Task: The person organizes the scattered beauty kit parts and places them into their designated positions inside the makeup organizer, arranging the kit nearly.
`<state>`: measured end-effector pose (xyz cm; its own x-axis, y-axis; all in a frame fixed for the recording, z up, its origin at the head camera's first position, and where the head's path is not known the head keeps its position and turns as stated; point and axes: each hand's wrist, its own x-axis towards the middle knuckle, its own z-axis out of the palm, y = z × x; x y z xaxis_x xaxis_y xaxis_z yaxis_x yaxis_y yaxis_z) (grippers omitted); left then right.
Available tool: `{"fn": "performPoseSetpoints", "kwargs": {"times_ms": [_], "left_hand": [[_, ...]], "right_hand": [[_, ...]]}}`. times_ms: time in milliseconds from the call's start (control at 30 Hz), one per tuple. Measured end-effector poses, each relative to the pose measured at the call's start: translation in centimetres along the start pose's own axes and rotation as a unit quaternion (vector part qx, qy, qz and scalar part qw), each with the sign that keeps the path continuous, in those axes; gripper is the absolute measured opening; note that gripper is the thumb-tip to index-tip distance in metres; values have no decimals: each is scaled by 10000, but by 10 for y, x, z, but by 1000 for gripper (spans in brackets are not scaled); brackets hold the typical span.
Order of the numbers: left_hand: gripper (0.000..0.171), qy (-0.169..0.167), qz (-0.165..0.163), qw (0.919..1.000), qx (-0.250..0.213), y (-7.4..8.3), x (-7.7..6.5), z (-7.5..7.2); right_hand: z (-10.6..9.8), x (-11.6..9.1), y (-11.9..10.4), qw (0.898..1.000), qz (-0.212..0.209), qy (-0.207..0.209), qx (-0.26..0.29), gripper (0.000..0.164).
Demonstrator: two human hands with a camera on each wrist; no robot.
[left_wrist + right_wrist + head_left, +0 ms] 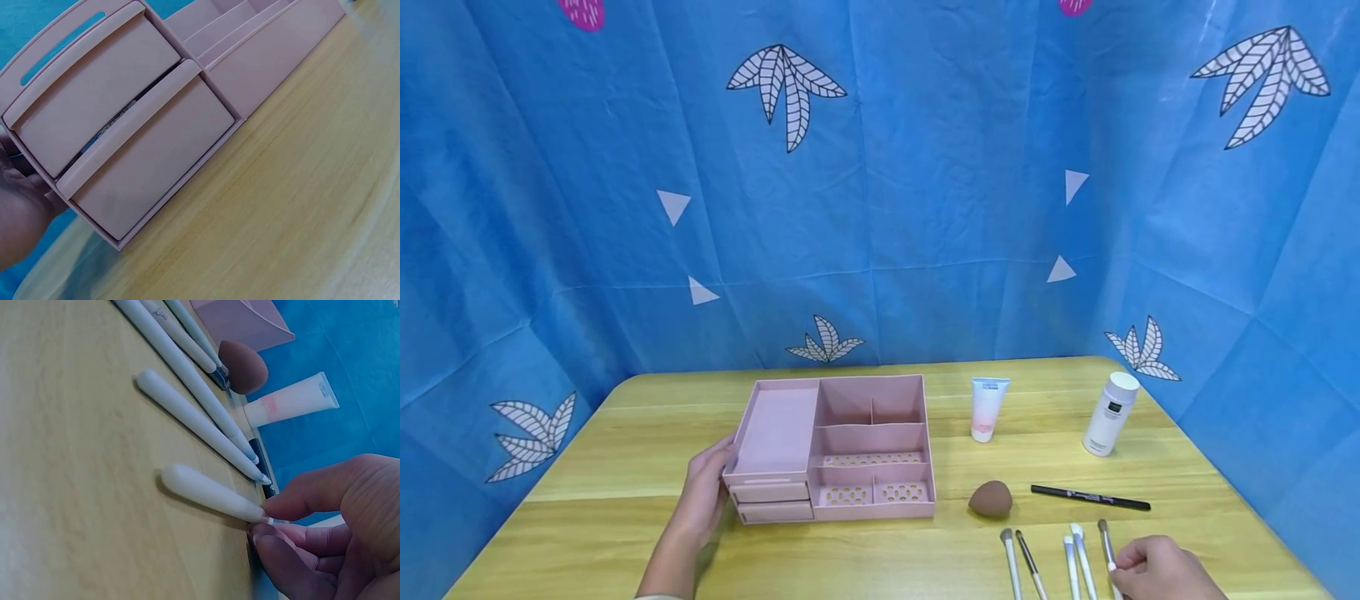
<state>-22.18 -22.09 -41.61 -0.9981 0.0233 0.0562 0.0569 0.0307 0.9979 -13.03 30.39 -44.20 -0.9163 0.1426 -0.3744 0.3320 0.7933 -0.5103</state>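
My right hand (1163,570) pinches a makeup brush (209,492) between thumb and fingertips near the middle; its white handle lies low over the table in the right wrist view. Left of it lie several more makeup brushes (1084,560), roughly side by side. At the table's left half stands a pink makeup organizer (777,427) with a flat top, two closed drawers (94,94) and open compartments. My left hand (703,483) rests against the organizer's left side, its fingers partly hidden behind the wall.
A brown makeup sponge (991,498) and a black pen-like stick (1090,497) lie beyond the brushes. Farther back are a white-and-pink tube (988,408) and a white bottle (1110,418), both upright. A blue patterned curtain (925,208) surrounds the wooden table (625,442).
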Motion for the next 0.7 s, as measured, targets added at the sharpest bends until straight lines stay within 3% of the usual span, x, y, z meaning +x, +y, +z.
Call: {"fn": "performPoseSetpoints", "kwargs": {"times_ms": [700], "left_hand": [[53, -13, 21, 10000, 32, -4, -1, -2]], "right_hand": [[0, 0, -5, 9994, -58, 196, -268, 13]]}}
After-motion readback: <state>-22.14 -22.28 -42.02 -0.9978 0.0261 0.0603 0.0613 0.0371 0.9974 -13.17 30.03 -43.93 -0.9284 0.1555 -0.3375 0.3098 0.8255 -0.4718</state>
